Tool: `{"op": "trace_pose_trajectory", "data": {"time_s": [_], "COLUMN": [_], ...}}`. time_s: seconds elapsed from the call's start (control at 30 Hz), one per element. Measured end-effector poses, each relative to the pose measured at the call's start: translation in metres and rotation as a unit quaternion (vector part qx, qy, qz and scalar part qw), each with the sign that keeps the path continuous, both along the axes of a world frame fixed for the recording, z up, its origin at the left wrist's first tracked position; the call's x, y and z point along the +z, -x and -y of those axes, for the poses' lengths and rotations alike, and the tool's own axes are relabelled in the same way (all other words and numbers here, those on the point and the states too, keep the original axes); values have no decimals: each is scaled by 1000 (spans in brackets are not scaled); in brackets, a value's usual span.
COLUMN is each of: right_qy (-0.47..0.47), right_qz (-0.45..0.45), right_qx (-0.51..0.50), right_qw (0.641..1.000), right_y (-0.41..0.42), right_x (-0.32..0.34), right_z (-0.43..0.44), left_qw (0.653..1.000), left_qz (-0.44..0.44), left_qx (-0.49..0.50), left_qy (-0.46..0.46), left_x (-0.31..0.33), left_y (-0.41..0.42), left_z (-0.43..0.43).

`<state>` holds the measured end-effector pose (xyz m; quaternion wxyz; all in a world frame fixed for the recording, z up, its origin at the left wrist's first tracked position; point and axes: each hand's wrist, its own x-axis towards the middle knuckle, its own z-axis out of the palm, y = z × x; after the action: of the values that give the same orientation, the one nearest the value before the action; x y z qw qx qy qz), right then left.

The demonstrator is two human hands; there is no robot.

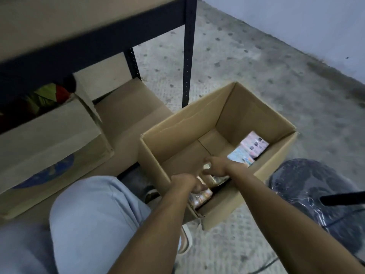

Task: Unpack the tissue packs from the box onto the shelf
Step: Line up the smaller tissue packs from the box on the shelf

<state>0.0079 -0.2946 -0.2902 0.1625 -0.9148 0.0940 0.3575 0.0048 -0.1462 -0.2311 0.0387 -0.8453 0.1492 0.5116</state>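
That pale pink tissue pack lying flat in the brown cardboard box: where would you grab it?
Probably from above, pinching across the narrow width of the pale pink tissue pack. It lies flat on the floor of the brown cardboard box, close against a wall, leaving only its top open.
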Motion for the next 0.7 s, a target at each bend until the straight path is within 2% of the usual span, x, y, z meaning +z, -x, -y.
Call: {"op": "trace_pose_trajectory", "data": {"time_s": [0.17, 0.27, 0.3, 0.4, 0.5, 0.7], "right_qy": [5, 5, 4, 4, 13, 8], "right_qz": [-3, -8, -9, -5, 11, 31], "right_qx": [0, -8, -12, -3, 10, 8], "right_qw": [1000, 1000, 1000, 1000, 1000, 999], "right_y": [-10, -14, -15, -18, -20, -15], "right_x": [-10, -15, -16, -19, -21, -12], "right_z": [8, 14, 16, 19, 19, 17], "left_qw": [992, 959, 951, 942, 935, 928], "left_qz": [-45, -90, -74, -3, -19, 14], "left_qx": [114, 250, 275, 302, 323, 331], "left_qy": [40, 103, 119, 144, 145, 169], "left_x": [-12, -15, -20, -32, -34, -25], "left_y": [7, 14, 15, 13, 9, 2], "left_z": [6, 15, 17, 19, 21, 18]}}
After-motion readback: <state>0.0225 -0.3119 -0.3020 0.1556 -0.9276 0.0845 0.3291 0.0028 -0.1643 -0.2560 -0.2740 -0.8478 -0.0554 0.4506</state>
